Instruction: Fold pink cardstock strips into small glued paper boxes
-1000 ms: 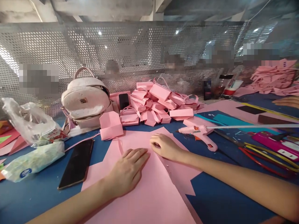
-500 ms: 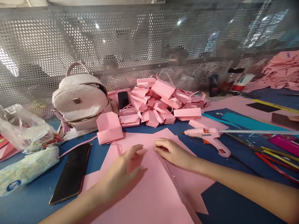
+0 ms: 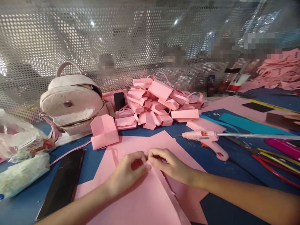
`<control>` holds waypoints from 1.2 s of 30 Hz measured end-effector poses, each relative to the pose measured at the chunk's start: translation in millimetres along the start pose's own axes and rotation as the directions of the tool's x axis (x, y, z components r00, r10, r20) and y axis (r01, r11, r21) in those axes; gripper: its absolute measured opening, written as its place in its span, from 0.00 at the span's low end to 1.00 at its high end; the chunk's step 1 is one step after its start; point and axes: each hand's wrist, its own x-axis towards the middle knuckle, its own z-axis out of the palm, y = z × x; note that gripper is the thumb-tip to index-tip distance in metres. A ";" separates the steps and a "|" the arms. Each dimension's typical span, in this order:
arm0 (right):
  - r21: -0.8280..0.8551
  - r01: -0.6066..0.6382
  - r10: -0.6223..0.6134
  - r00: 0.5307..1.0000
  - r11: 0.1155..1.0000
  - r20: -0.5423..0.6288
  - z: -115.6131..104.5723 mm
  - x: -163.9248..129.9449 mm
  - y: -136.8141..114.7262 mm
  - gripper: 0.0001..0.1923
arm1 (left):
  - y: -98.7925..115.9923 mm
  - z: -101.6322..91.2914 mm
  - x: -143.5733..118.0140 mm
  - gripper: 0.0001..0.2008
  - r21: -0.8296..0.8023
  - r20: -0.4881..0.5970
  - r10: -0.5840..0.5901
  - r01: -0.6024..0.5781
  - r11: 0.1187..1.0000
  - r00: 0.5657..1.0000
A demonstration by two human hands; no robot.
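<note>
Sheet: pink paper sheet (image 3: 140,200), large, matte, lying flat on the blue bench (image 3: 229,206) at its near edge, middle; its top corner is lifted into a raised point between the two hands, and a crease runs from that point down toward the near edge.
Left hand: left hand (image 3: 127,173) rests on the sheet, thumb and forefinger pressed together on the lifted corner.
Right hand: right hand (image 3: 171,164) meets it from the other side, fingers curled and pinching the same corner; the two hands touch at the fingertips.
Left edge: plastic bag (image 3: 16,137) with a wrapped packet (image 3: 21,175) below it; print on both too blurred to read.
Phone: black phone (image 3: 62,182), face up, just left of the sheet.
Far left: pale backpack (image 3: 70,103) with a small metal plate, writing unreadable.
Far middle: heap of folded pink boxes (image 3: 159,104).
Right: pink glue gun (image 3: 206,140), near the right hand; its label cannot be read.
</note>
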 end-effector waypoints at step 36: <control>0.164 -0.038 0.032 0.999 0.986 0.044 -4.7 -2.5 -3.2 0.18 | -8.3 2.6 -6.1 0.11 -0.190 -0.110 -0.084 0.062 0.980 0.990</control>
